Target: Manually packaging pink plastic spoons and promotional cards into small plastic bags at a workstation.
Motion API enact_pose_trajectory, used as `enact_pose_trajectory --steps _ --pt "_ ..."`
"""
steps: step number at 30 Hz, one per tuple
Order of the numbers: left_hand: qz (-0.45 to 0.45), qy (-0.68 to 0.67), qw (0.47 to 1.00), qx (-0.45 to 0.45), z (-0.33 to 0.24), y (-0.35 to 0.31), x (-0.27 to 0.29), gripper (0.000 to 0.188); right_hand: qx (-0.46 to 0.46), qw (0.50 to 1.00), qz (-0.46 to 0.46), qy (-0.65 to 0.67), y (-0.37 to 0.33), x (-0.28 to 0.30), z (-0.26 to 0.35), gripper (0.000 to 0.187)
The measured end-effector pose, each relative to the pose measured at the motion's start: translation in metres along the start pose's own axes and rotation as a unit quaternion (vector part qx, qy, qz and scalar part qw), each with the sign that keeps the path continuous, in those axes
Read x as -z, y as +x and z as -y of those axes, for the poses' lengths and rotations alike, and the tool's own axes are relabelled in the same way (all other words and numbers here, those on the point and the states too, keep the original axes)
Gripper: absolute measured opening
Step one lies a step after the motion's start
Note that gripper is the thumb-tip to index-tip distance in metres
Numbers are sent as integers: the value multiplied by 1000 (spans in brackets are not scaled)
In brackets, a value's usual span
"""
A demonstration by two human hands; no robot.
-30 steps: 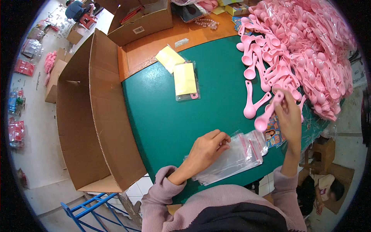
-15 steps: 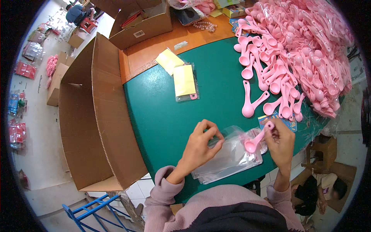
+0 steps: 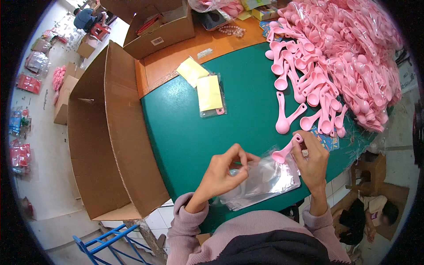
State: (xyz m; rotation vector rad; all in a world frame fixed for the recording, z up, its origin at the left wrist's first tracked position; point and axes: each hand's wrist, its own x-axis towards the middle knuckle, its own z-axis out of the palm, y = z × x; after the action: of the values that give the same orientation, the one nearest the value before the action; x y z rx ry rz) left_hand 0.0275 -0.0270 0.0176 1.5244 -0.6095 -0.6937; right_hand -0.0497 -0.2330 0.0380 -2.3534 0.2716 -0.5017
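One green tabletop point(image 3: 190, 143) — pink spoons point(image 3: 346, 62), pale floor point(image 3: 44, 104)

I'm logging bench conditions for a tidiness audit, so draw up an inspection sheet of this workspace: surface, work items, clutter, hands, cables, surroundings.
Surface: green tabletop, wooden strip along its far left.
Work items: clear bags near the person; loose pink spoons and a large spoon heap to the right; yellow cards farther off.
Clutter: bead string and small carton at the far side.
Left hand: at the clear bags; grip unclear.
Right hand: holds a pink spoon by its handle.
Cables: nothing seen for certain.
Surroundings: tall carton left, blue metal frame, two other people.
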Motion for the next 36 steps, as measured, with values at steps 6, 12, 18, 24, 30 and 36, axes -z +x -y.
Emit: enact_pose_trajectory --steps 6,12,18,24,30,36 --pt "-16 -122 985 117 13 6 -4 29 -102 979 -47 171 4 4 10 18" --pt "-68 -212 966 134 15 9 -9 34 -54 951 -109 283 0 -7 14 24" --pt "-83 -272 946 153 11 10 -13 34 -52 948 -93 301 -4 -14 9 25" --pt "-23 -178 980 82 13 9 -12 30 -57 950 24 308 3 -12 12 26" --pt "62 -132 983 112 12 5 -8 33 24 962 30 269 8 -15 0 24" --pt "61 -186 971 141 9 5 -8 31 102 959 148 219 6 -14 5 43"
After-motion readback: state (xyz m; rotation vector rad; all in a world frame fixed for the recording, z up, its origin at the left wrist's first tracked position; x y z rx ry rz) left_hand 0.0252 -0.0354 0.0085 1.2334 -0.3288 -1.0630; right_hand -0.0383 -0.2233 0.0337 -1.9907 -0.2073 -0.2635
